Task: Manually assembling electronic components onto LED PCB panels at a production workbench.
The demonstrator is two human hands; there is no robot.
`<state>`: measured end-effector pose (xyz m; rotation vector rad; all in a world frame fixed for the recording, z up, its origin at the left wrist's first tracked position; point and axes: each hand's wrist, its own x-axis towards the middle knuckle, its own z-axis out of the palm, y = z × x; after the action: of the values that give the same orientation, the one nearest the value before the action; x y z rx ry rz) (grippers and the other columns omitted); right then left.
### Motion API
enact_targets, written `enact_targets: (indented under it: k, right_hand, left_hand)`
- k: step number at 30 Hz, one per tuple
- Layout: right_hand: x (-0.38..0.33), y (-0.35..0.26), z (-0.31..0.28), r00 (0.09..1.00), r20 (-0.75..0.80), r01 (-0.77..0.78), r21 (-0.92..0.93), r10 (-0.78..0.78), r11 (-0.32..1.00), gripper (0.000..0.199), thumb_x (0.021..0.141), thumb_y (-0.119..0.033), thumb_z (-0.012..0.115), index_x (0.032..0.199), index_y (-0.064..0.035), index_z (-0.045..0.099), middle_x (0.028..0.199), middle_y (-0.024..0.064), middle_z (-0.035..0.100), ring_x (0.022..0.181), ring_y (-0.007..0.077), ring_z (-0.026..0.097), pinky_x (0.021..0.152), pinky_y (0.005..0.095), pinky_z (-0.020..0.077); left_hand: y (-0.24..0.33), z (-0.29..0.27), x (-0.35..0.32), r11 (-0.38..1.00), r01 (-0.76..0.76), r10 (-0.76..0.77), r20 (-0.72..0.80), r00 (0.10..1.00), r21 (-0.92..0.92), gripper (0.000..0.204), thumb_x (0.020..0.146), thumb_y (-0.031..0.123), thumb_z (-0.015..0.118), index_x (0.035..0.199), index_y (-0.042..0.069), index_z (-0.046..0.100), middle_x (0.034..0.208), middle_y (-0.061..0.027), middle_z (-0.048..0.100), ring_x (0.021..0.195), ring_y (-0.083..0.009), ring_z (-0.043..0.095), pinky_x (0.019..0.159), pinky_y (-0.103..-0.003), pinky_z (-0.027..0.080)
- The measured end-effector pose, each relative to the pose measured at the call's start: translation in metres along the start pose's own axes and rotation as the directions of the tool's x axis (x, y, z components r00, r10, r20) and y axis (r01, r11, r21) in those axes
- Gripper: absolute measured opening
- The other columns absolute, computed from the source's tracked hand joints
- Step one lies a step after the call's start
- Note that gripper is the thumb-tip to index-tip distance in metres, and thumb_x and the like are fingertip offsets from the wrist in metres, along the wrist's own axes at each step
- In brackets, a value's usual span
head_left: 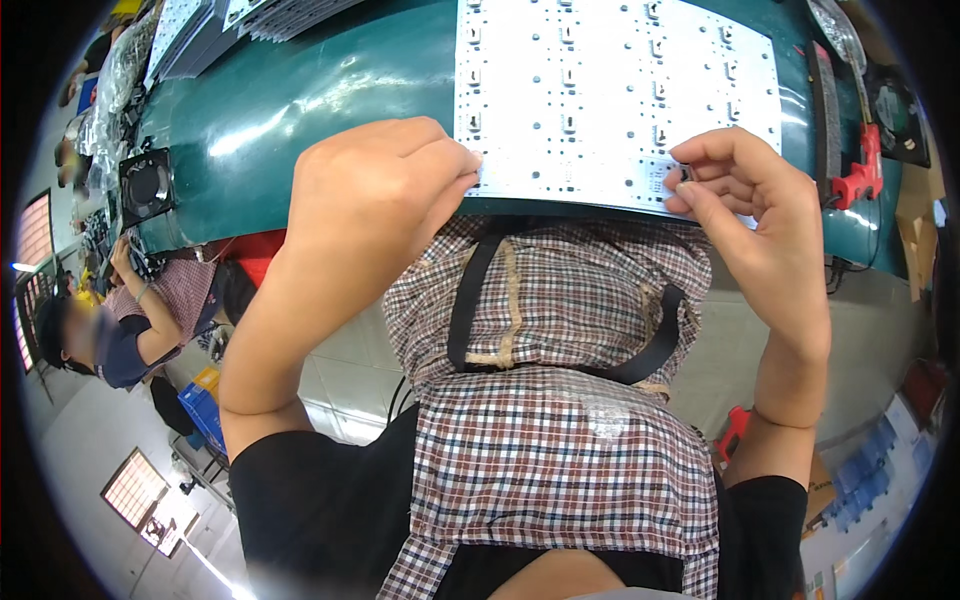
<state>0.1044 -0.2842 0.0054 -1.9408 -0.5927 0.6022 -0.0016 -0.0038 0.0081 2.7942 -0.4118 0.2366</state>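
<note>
A large white circuit board (600,165) lies at the table's near edge, with rows of small metal-and-black connectors (570,122) mounted on it. My left hand (375,190) is closed at the board's near left corner, thumb and forefinger pinched together; what is between them, if anything, is hidden. Over the near right corner, my right hand (755,195) pinches a small dark component (686,174) between thumb and forefinger, its other fingers curled behind. Whether that component touches the board I cannot tell.
The board rests on a green tabletop (290,110). Stacked boards (190,38) stand at the far left, near a black square fan-like part (147,188). A red gun-shaped tool (860,170) lies to the right. Another person (130,320) sits at left.
</note>
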Motion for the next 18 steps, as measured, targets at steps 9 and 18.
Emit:
enact_targets:
  k: [9,18]
  right_hand:
    - [-0.002,-0.001,-0.003,0.998,0.005,-0.07,0.067,0.069,0.995,0.021,0.097,0.008,0.059,0.118,0.0064,0.061,0.102,0.012,0.073,0.091,0.0154,0.073,0.082,0.0251,0.0582]
    - [0.0,0.008,-0.011,0.99,0.018,-0.139,0.322,0.141,0.936,0.019,0.104,0.001,0.053,0.121,0.0071,0.059,0.103,0.0159,0.074,0.094,0.0187,0.074,0.082,0.0274,0.0593]
  left_hand:
    - [-0.01,-0.004,0.007,0.991,0.033,-0.02,0.093,0.995,-0.131,0.011,0.08,0.007,0.08,0.088,0.004,0.074,0.08,-0.0066,0.068,0.068,-0.024,0.066,0.06,-0.033,0.051]
    - [-0.013,-0.007,0.009,0.951,0.177,-0.145,0.14,0.98,-0.252,0.012,0.081,0.004,0.079,0.091,0.004,0.074,0.081,-0.0051,0.066,0.068,-0.0192,0.066,0.059,-0.03,0.051]
